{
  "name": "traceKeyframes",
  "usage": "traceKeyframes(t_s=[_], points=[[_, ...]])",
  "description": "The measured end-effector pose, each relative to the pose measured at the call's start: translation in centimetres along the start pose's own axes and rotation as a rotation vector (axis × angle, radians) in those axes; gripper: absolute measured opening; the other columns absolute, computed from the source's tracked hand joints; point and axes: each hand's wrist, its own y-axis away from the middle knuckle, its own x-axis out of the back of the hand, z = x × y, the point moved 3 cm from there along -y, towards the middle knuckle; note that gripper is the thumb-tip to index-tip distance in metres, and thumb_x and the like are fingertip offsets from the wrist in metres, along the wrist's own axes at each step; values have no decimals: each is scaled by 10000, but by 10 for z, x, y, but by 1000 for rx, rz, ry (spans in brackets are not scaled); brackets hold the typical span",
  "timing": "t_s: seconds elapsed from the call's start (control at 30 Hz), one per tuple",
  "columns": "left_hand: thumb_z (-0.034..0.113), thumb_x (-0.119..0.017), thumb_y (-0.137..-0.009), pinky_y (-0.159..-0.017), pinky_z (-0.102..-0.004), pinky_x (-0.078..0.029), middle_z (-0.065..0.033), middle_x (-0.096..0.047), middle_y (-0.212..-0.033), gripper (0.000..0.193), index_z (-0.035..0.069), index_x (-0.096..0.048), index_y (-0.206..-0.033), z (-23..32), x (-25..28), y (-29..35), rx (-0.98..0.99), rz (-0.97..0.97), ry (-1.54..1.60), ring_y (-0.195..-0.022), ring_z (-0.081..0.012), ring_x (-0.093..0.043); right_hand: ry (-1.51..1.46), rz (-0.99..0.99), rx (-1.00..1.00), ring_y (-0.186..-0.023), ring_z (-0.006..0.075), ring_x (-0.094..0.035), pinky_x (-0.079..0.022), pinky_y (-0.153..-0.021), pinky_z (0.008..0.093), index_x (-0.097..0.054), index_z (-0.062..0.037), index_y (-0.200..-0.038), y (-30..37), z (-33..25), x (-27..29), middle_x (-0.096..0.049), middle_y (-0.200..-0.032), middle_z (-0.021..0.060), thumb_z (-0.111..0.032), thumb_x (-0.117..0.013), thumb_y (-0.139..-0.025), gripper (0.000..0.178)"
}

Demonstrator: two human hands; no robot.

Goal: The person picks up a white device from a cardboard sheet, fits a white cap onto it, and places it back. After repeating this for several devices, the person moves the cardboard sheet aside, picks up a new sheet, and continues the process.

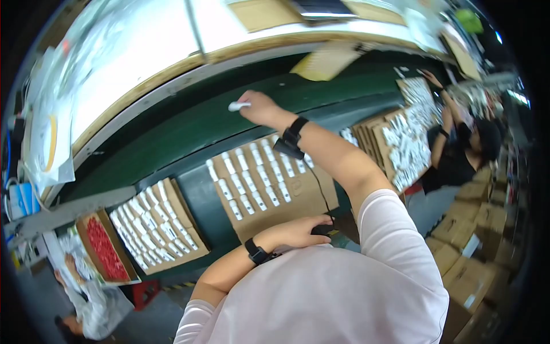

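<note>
My right hand [259,109] reaches out over the dark green work surface [189,123], its fingers closed on a small white cylindrical piece [238,106]. Below that arm lies a cardboard sheet [312,198] bearing rows of similar white pieces [252,175]. My left hand [301,230] is close against my body at the near edge, with its fingers curled at a small black object [322,230]. A thin black cable runs between that object and the black strapped-on device [289,143] at my right wrist.
Another sheet of white pieces [152,226] and a box of red parts [105,249] are on the left, near a seated person [94,301]. To the right, a co-worker [458,155] reaches over piled white pieces [407,146]. Cardboard boxes [467,281] stack behind; a white shelf [143,51] runs along the far side.
</note>
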Motion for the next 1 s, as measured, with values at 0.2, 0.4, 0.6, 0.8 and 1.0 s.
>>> traceKeyframes(t_s=[0.2, 0.4, 0.6, 0.8, 1.0], points=[[268, -648, -876, -969, -378, -438, -222, -598, -1186, 464, -19, -545, -1226, 5, 3, 2, -1, 202, -456, -1123, -341, -566, -432, 92, 107, -873, 79, -583, -476, -746, 246, -605, -35, -1082, 184, -46, 82, -626, -993, 32, -69, -612, -883, 202], [106, -653, -855, -968, -336, -435, -138, -609, -1198, 405, -23, -550, -1225, 19, 17, 78, 0, 568, -302, -1120, -218, -571, -467, 211, 70, -872, 107, -596, -487, -749, 254, -607, -11, -1061, 326, -61, 57, -631, -1010, 54, -51, -625, -872, 194], [100, -701, -817, -928, -342, -460, -121, -650, -1106, 384, 15, -592, -1175, 64, -25, 116, -181, 768, -403, -1050, -225, -612, -276, 224, 201, -867, 132, -606, -506, -738, 259, -608, -14, -1044, 369, -103, 36, -631, -998, 69, -26, -636, -855, 191], [65, -728, -764, -930, -383, -462, -128, -660, -1043, 323, 37, -643, -1075, 80, -41, 140, -369, 913, -853, -1032, -289, -613, -417, 175, 257, -895, 125, -606, -510, -751, 249, -600, 3, -1098, 376, -127, 25, -637, -1032, 71, -4, -643, -852, 250], [50, -735, -763, -955, -391, -456, -111, -677, -1003, 278, 33, -660, -1030, 84, -49, 155, -457, 937, -815, -1034, -297, -615, -616, 114, 193, -921, 132, -605, -494, -803, 248, -593, 16, -1134, 386, -129, 22, -634, -1061, 92, 13, -645, -855, 283]])
